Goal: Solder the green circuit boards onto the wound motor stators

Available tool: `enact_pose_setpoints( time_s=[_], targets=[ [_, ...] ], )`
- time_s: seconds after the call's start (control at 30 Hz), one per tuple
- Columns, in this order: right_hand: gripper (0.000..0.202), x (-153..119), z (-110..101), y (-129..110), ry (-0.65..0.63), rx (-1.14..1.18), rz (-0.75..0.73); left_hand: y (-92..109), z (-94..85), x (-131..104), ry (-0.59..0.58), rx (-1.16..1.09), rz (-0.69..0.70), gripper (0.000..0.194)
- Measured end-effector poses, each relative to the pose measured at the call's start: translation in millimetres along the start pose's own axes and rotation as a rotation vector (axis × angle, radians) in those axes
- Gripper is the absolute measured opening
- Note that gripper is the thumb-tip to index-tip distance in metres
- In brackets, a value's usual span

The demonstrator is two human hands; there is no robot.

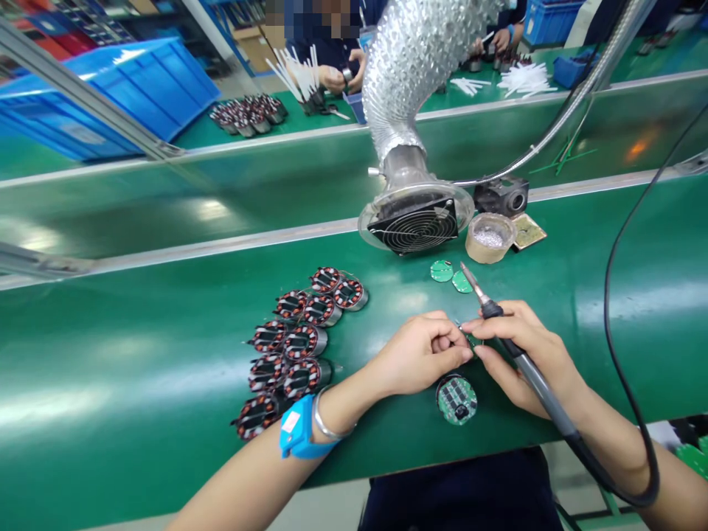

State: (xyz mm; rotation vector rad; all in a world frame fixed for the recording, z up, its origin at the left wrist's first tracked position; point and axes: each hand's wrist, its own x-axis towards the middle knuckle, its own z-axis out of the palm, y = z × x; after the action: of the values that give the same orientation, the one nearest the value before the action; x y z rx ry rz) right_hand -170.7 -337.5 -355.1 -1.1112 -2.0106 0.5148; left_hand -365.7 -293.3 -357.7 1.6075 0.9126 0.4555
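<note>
My left hand [423,352], with a blue strap and a metal bangle at the wrist, pinches a small circuit board [470,341] seen nearly edge-on and mostly hidden by fingers. A soldering iron [517,354] lies across my right hand [534,354], its tip pointing up and away. The thumb and fingertips of that same hand touch the board's right side. Just below the hands, a round circuit board with black chips [456,400] rests on the green bench. Two bare green round boards [441,271] lie beyond, close to the iron's tip.
Several copper-wound motor stators [302,343] stand in rows at left. A fume extractor hood [417,225] hangs ahead, beside a tub of silvery bits [490,237] and a black iron holder [502,196]. The iron's cable [608,295] loops at right. Across the divider, co-workers' hands handle parts.
</note>
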Motion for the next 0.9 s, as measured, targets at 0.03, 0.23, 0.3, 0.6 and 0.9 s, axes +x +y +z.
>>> enact_pose_setpoints(
  time_s=[0.03, 0.23, 0.3, 0.6, 0.9],
  targets=[
    [0.027, 3, 1, -1, 0.01, 0.003, -0.023, 1, -0.7, 0, -0.002, 0.027, 0.008, 0.014],
    [0.028, 3, 5, 0, -0.01, -0.087, -0.116, 0, 3.1, -5, 0.052, 0.061, 0.036, 0.012],
    [0.033, -3, 6, 2, -0.051, -0.146, -0.169, -2, 7.8, -6, 0.092, 0.037, 0.05, 0.01],
    [0.046, -19, -21, -9, 0.005, -0.146, -0.189, -1, 19.0, -6, 0.182, 0.219, 0.138, 0.009],
    [0.036, -40, -45, -34, -0.01, -0.017, -0.001, -2, 19.7, -9, 0.185, 0.254, 0.163, 0.008]
  ],
)
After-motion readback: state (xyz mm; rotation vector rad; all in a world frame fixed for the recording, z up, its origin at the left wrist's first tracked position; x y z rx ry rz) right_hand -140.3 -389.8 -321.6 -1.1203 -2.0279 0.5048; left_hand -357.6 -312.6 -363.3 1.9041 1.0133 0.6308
